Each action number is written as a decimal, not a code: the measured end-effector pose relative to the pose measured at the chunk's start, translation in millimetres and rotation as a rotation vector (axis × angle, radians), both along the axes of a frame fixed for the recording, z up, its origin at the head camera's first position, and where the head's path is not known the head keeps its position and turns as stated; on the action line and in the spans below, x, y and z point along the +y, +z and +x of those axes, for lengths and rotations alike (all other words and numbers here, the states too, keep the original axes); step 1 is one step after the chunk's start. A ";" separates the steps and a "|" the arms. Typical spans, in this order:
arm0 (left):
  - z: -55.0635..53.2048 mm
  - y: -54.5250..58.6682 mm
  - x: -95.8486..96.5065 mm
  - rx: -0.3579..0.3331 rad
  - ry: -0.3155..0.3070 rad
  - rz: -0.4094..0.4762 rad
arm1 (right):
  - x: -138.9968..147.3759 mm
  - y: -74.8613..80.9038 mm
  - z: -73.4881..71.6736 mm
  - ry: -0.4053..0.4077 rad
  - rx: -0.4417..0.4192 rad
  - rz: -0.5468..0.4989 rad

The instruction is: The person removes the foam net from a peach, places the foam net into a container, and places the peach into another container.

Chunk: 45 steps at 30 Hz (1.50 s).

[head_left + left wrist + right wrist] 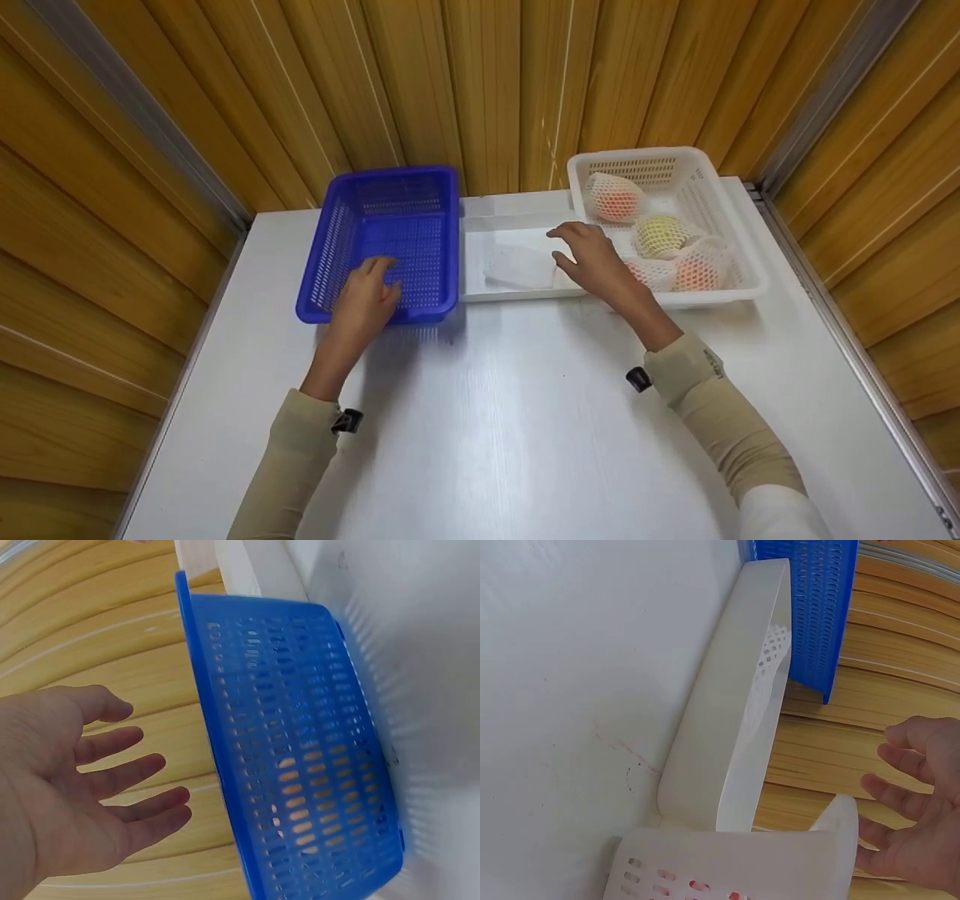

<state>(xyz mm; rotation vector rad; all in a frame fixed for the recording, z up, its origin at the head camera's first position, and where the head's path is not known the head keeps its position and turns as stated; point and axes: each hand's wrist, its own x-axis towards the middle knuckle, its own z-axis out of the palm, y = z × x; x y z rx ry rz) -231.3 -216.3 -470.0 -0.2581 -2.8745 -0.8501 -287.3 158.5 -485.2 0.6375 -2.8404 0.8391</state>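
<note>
My left hand (pixel 364 298) hovers over the near side of a blue slotted basket (pixel 452 247), its fingers loosely bent around nothing. In the left wrist view that hand (pixel 97 780) is apart from the basket's rim (pixel 217 757). My right hand (pixel 592 259), holding nothing, is above the right part of a shallow white tray (pixel 525 294), beside a white basket (pixel 739 247). White foam netting (pixel 517 266) lies in the tray. Several round, fruit-like things in foam nets sit in the white basket, among them a yellow-green one (pixel 660 236) and a reddish one (pixel 616 199).
The tray stands between the two baskets on a white table (pixel 487 420). Wood-look panels (pixel 487 90) rise behind and at both sides, with metal strips along the corners. A small black device (pixel 639 379) is at the right wrist, another (pixel 347 421) at the left.
</note>
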 end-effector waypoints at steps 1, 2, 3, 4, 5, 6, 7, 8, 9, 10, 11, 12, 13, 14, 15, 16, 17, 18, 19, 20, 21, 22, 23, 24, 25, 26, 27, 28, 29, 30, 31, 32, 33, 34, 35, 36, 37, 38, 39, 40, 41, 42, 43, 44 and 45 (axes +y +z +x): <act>1.1 0.1 3.3 0.022 -0.007 0.007 | 2.3 0.4 0.9 -0.005 0.001 -0.005; 2.3 0.2 6.5 0.045 -0.015 0.010 | 4.6 0.8 2.0 -0.011 0.003 -0.007; 3.9 0.4 9.7 0.068 -0.021 0.010 | 7.0 1.0 3.0 -0.016 0.006 -0.009; 5.2 0.1 12.8 0.095 -0.028 0.007 | 9.5 1.1 4.0 -0.019 0.008 -0.013; 6.3 -0.4 15.7 0.130 -0.039 0.001 | 12.1 1.5 5.3 -0.025 0.010 -0.017; 7.3 -0.7 18.6 0.163 -0.047 -0.005 | 14.6 1.9 6.6 -0.031 0.010 -0.022; 8.2 -0.9 21.3 0.192 -0.055 -0.005 | 17.2 2.2 7.5 -0.036 0.014 -0.029; 9.5 -1.1 23.8 0.214 -0.062 -0.001 | 19.8 2.5 8.4 -0.042 0.019 -0.032; 10.4 -1.3 26.3 0.230 -0.069 0.009 | 22.3 2.7 9.0 -0.048 0.023 -0.036; 11.0 -1.4 28.7 0.242 -0.078 0.023 | 24.7 3.0 9.4 -0.056 0.027 -0.040; 11.6 -1.5 30.8 0.248 -0.088 0.039 | 26.9 3.6 9.9 -0.066 0.030 -0.044; 12.1 -1.6 32.9 0.244 -0.097 0.061 | 28.9 4.0 10.1 -0.075 0.030 -0.048; 12.7 -1.6 34.8 0.236 -0.105 0.081 | 30.7 4.4 10.3 -0.084 0.027 -0.053; 13.4 -1.7 36.5 0.233 -0.110 0.092 | 32.3 4.9 10.7 -0.094 0.021 -0.056; 13.9 -1.8 38.1 0.231 -0.114 0.097 | 33.6 5.3 10.9 -0.102 0.018 -0.060; 14.4 -2.3 39.6 0.232 -0.116 0.100 | 34.8 5.7 11.3 -0.108 0.015 -0.066; 15.1 -3.1 41.2 0.235 -0.119 0.101 | 36.0 5.9 11.7 -0.115 0.011 -0.068; 16.1 -4.1 42.7 0.238 -0.119 0.102 | 37.5 5.4 12.0 -0.118 0.010 -0.071; 17.3 -5.6 44.3 0.240 -0.118 0.099 | 39.0 4.8 12.5 -0.124 0.009 -0.071; 18.9 -7.3 46.1 0.246 -0.120 0.097 | 40.7 3.7 13.1 -0.129 0.009 -0.070; 20.6 -9.3 48.1 0.251 -0.122 0.094 | 42.6 2.4 13.8 -0.134 0.010 -0.070; 22.5 -11.8 50.3 0.253 -0.125 0.092 | 44.7 1.0 14.7 -0.139 0.008 -0.070; 24.6 -14.1 52.7 0.253 -0.131 0.090 | 47.0 -0.7 15.6 -0.145 0.006 -0.068; 26.8 -16.4 55.3 0.247 -0.136 0.087 | 49.3 -2.2 16.7 -0.152 0.004 -0.068; 28.8 -18.6 58.2 0.241 -0.143 0.083 | 51.5 -3.7 17.8 -0.158 0.003 -0.069; 30.7 -20.7 61.1 0.234 -0.149 0.080 | 53.7 -5.1 18.9 -0.163 0.002 -0.072; 32.4 -22.4 64.1 0.227 -0.157 0.077 | 55.9 -6.5 19.9 -0.165 0.002 -0.076; 33.7 -23.9 67.2 0.218 -0.166 0.080 | 58.2 -7.6 21.1 -0.167 0.003 -0.078; 34.8 -25.1 70.3 0.211 -0.176 0.084 | 60.3 -8.6 22.1 -0.169 0.007 -0.084; 35.4 -26.1 73.3 0.206 -0.186 0.087 | 62.4 -9.3 23.1 -0.173 0.009 -0.087; 35.7 -27.0 76.4 0.204 -0.196 0.092 | 64.4 -10.0 23.9 -0.174 0.012 -0.091; 35.8 -27.7 79.4 0.202 -0.206 0.096 | 66.4 -10.5 24.6 -0.178 0.015 -0.095; 35.6 -28.3 82.5 0.201 -0.215 0.102 | 68.4 -10.7 25.0 -0.182 0.017 -0.099; 35.2 -29.1 85.6 0.200 -0.224 0.109 | 70.3 -10.5 25.3 -0.187 0.020 -0.103; 34.8 -29.7 88.8 0.202 -0.232 0.111 | 72.0 -10.2 25.4 -0.192 0.024 -0.105; 34.4 -30.2 92.0 0.202 -0.239 0.112 | 73.8 -9.8 25.3 -0.198 0.027 -0.107; 34.1 -30.7 95.2 0.201 -0.246 0.116 | 75.3 -9.3 25.0 -0.201 0.032 -0.109; 34.0 -31.1 98.4 0.198 -0.250 0.118 | 76.7 -8.7 24.5 -0.205 0.035 -0.111; 33.9 -31.6 101.3 0.192 -0.255 0.120 | 77.8 -8.1 24.1 -0.209 0.036 -0.113; 33.8 -32.0 104.1 0.187 -0.259 0.122 | 78.5 -7.5 23.5 -0.210 0.037 -0.114; 33.8 -32.4 106.6 0.181 -0.260 0.122 | 78.8 -7.2 22.8 -0.211 0.037 -0.116; 33.8 -32.7 108.9 0.177 -0.262 0.126 | 78.7 -6.9 21.8 -0.211 0.035 -0.119; 33.5 -32.9 110.8 0.172 -0.264 0.130 | 78.3 -6.7 20.7 -0.210 0.033 -0.122; 33.2 -33.0 112.5 0.169 -0.267 0.135 | 77.7 -6.7 19.5 -0.210 0.027 -0.126; 32.4 -32.9 114.1 0.170 -0.273 0.143 | 76.9 -6.5 18.3 -0.211 0.024 -0.131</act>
